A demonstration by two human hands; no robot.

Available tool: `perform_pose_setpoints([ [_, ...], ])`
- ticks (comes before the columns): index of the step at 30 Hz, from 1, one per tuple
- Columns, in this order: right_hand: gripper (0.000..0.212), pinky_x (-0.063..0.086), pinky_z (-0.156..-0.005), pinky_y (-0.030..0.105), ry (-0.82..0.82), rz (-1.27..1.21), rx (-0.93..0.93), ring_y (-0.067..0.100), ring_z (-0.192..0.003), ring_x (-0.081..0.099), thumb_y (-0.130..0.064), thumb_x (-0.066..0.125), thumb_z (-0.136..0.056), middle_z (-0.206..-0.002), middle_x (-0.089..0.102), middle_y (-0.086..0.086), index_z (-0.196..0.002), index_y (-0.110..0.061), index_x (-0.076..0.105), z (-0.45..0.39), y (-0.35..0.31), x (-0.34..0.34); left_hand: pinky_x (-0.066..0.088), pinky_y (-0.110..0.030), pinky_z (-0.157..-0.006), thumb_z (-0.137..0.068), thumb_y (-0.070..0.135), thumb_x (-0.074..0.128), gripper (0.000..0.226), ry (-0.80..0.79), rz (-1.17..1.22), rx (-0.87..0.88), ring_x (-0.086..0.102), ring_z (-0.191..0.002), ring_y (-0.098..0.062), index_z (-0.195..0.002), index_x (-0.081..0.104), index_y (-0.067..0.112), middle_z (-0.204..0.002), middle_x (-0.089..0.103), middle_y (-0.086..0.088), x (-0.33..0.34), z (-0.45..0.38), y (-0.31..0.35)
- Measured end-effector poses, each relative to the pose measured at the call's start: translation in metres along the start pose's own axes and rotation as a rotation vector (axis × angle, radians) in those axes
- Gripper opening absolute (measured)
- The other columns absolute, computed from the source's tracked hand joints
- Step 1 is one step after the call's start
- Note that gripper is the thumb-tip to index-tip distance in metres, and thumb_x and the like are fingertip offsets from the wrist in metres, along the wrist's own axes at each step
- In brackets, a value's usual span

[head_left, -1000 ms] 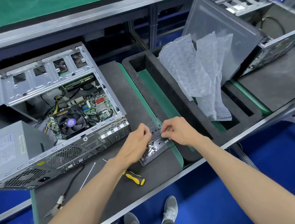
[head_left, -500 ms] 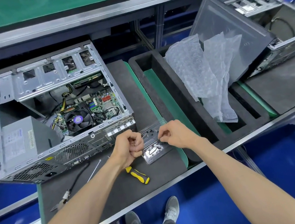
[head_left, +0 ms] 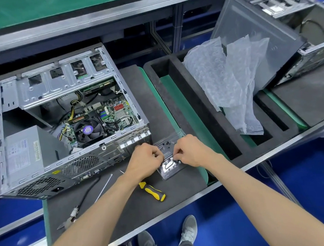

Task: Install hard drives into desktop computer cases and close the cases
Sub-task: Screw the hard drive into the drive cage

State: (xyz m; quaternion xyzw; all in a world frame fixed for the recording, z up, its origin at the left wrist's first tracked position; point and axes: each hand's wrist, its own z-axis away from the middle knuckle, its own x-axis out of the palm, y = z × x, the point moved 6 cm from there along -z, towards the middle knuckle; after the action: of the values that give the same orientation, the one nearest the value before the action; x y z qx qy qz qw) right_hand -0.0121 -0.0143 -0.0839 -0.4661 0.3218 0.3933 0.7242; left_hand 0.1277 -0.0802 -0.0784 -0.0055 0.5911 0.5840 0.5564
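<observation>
An open desktop case (head_left: 41, 174) lies on its side at the left, with the motherboard, fan and power supply showing. Just right of its front corner lies a small clear plastic bag (head_left: 170, 168) with a metal part and small screws in it. My left hand (head_left: 143, 160) and my right hand (head_left: 191, 152) both pinch the top of this bag, fingers closed on the plastic. A yellow-and-black screwdriver (head_left: 153, 191) rests on the grey mat right below my left wrist. No hard drive is in view.
A black foam tray (head_left: 202, 105) with crumpled bubble wrap (head_left: 232, 85) sits to the right. A grey side panel (head_left: 256, 35) leans behind it, next to a second case (head_left: 312, 57). Side cutters (head_left: 70, 218) and a cable lie at the mat's front left edge.
My hands have drawn closer together over the bag and closed more tightly on it. The camera view has shifted slightly; the case and tools stay put.
</observation>
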Motion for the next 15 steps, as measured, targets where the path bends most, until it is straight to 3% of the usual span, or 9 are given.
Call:
perform_pose_setpoints([
  [2, 0.017, 0.052, -0.089, 0.038, -0.018, 0.082, -0.018, 0.024, -0.096, 0.063, -0.023, 0.063, -0.092, -0.098, 0.075, 0.001, -0.096, -0.020, 0.079, 0.000, -0.006, 0.002, 0.037, -0.012, -0.056, -0.084, 0.011, 0.063, 0.019, -0.008, -0.058, 0.016, 0.046, -0.044, -0.004, -0.075, 0.078, 0.016, -0.039, 0.050, 0.024, 0.000, -0.002, 0.000],
  [7, 0.020, 0.054, -0.086, 0.042, -0.030, 0.221, -0.038, 0.033, -0.095, 0.065, -0.018, 0.054, -0.095, -0.103, 0.071, 0.010, -0.097, -0.012, 0.074, 0.000, -0.013, 0.005, 0.033, -0.004, -0.052, -0.087, 0.014, 0.066, 0.016, -0.033, -0.091, 0.043, 0.051, -0.048, 0.004, -0.081, 0.079, 0.020, -0.043, 0.052, 0.028, -0.001, -0.004, -0.006],
  [10, 0.016, 0.048, -0.081, 0.041, -0.023, 0.301, -0.065, 0.036, -0.097, 0.062, -0.014, 0.050, -0.096, -0.109, 0.063, 0.013, -0.100, -0.006, 0.063, 0.001, -0.016, 0.011, 0.046, -0.021, -0.069, -0.087, 0.018, 0.069, 0.012, -0.071, -0.162, 0.084, 0.055, -0.056, 0.001, -0.084, 0.079, 0.025, -0.050, 0.057, 0.023, 0.002, -0.005, -0.006],
  [15, 0.022, 0.050, -0.086, 0.044, -0.030, 0.281, -0.055, 0.036, -0.102, 0.059, -0.019, 0.049, -0.099, -0.115, 0.060, 0.010, -0.109, -0.011, 0.068, 0.004, -0.007, 0.013, 0.055, -0.038, -0.086, -0.095, 0.034, 0.060, 0.019, -0.146, -0.457, 0.173, 0.067, -0.096, -0.025, -0.108, 0.073, 0.038, -0.098, 0.076, 0.002, 0.015, -0.006, 0.004],
])
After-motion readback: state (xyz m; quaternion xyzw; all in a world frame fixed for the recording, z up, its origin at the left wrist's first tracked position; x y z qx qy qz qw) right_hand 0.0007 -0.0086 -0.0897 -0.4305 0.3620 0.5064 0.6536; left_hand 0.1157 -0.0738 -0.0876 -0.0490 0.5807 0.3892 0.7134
